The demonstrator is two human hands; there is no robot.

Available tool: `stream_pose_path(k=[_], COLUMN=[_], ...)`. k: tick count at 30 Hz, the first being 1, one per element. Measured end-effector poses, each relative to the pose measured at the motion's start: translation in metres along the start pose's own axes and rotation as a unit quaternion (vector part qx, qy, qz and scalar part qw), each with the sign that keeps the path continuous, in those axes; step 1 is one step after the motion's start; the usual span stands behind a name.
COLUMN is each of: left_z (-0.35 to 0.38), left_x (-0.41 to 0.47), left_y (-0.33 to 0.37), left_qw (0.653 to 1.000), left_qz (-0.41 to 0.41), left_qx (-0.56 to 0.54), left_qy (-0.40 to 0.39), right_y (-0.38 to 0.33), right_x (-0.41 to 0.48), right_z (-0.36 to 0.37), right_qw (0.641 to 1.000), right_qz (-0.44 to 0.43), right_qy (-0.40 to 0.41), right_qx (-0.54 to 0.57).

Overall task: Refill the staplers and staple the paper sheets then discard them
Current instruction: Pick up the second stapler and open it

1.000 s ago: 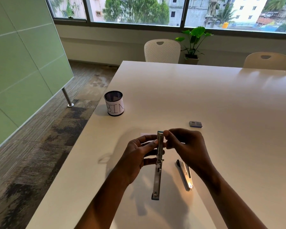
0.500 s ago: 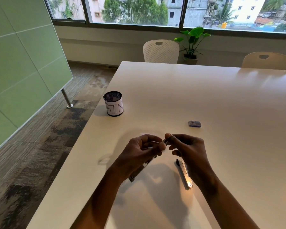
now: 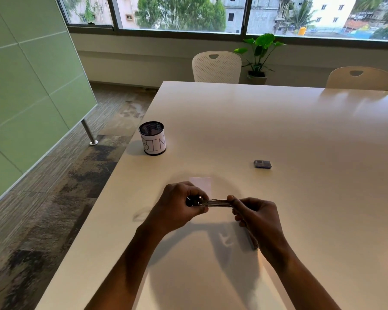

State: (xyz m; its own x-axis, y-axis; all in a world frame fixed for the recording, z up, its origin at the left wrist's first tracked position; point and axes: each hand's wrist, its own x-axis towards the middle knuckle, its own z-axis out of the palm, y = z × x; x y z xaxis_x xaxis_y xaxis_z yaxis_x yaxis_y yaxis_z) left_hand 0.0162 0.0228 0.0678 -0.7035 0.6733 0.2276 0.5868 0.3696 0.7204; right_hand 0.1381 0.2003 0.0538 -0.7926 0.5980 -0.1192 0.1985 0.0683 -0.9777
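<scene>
Silver metal with a black end: that is the small stapler (image 3: 213, 202) I hold level above the glossy white table (image 3: 255, 121), near its front edge. My left hand (image 3: 177, 208) is curled round the black end and my right hand (image 3: 255, 215) pinches the other end, so both are clamped on it.

1 second ago it stood upright and swung open. 0.5 seconds ago it was tilting down to the left. Now it lies crosswise between my hands and looks folded together, though blur stops me being sure. I judge that the loading of this stapler is finishing and that I am pressing it closed.

Stapling looks next. The small pale paper slip (image 3: 201, 183) lies flat just beyond my left knuckles, not yet stapled. A 2nd slim stapler (image 3: 250, 240) lies on the table under my right wrist, mostly hidden. The small dark staple box (image 3: 262, 164) sits well apart to the right, and the black mesh cup labelled BIN (image 3: 152, 139) waits near the left edge.
</scene>
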Motion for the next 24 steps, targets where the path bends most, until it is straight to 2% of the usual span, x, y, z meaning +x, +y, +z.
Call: stream_pose_path(k=[5, 11, 20, 24], left_z=[0.010, 0.022, 0.025, 0.026], left_x=[-0.003, -0.009, -0.011, -0.011], left_y=[-0.021, -0.036, -0.049, -0.051], left_qw=[0.999, 0.999, 0.999, 0.998], left_qz=[0.005, 0.006, 0.008, 0.010], left_qx=[-0.011, -0.015, 0.001, 0.012], left_qy=[-0.033, -0.043, -0.054, -0.056], right_y=[0.015, 0.019, 0.031, 0.032], right_x=[0.001, 0.005, 0.010, 0.011], right_z=[0.007, 0.016, 0.025, 0.028], right_qw=[0.990, 0.956, 0.914, 0.895], right_qz=[0.006, -0.056, -0.105, -0.158], right_qy=[0.027, 0.037, 0.017, 0.034], right_qx=[-0.139, -0.285, -0.392, -0.416])
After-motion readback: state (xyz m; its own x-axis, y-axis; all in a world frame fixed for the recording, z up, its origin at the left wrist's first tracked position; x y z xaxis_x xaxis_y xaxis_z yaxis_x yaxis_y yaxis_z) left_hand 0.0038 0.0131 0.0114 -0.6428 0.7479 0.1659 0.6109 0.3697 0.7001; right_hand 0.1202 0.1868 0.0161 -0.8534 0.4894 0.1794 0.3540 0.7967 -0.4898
